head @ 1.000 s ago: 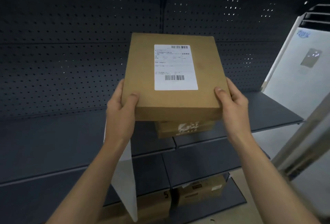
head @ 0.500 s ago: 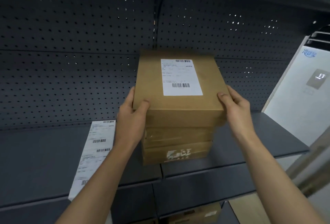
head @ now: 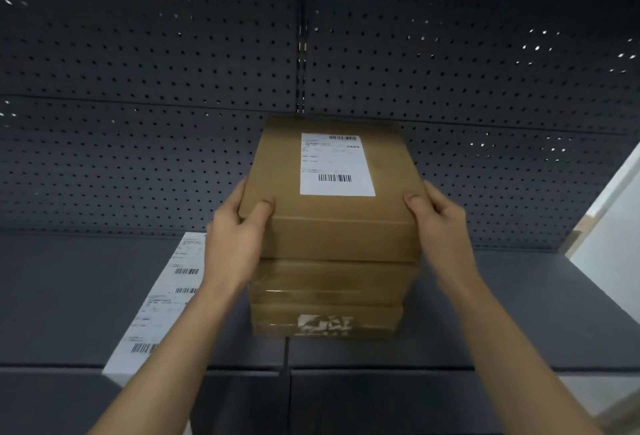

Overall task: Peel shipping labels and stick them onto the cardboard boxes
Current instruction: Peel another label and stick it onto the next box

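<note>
Cardboard brown filled the middle of the view: the top box point(head: 343, 240) sat on a stack of lower boxes point(head: 332, 282) on the dark shelf point(head: 519, 313), in front of the pegboard back panel point(head: 138, 122). Both hands were on it. The left hand point(head: 239, 237) gripped the near left corner, thumb on the lid and fingers curled round the side, and the right hand point(head: 440, 226) clasped the near right corner the same way. A white shipping label point(head: 337, 164) lay flat on the lid, barcodes showing. The bottom box point(head: 270, 323) bore a smudged white print on its near face. Left of the stack a strip of labels point(head: 162, 303) lay on the shelf, reaching its front edge, partly hidden by the left forearm.
</note>
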